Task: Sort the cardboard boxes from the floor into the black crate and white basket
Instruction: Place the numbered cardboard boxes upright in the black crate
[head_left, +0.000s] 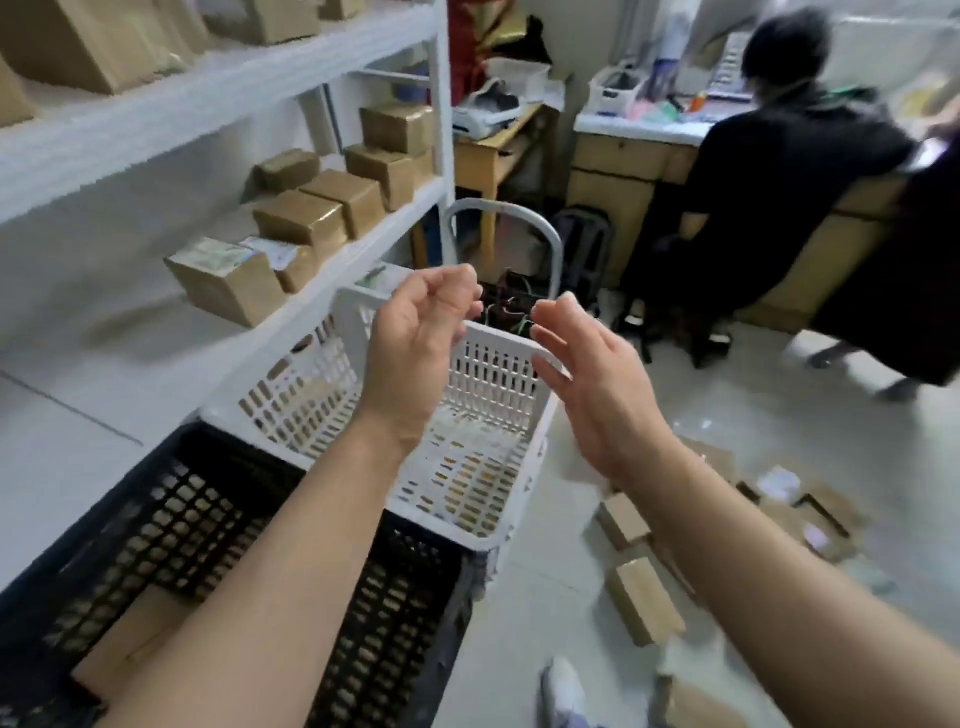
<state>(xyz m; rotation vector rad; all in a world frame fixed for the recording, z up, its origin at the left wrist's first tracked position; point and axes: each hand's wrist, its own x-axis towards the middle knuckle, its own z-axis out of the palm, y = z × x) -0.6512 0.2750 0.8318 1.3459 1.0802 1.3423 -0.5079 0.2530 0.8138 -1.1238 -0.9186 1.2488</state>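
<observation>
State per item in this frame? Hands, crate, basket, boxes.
left hand: loosely curled, empty
right hand: open, empty
white basket: upright, no box seen inside
black crate: upright, holds a cardboard box
floor boxes: scattered, unsorted

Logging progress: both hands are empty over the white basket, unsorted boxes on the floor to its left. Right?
No: the head view shows the boxes on the floor right of the white basket. The left hand and right hand are empty.
</observation>
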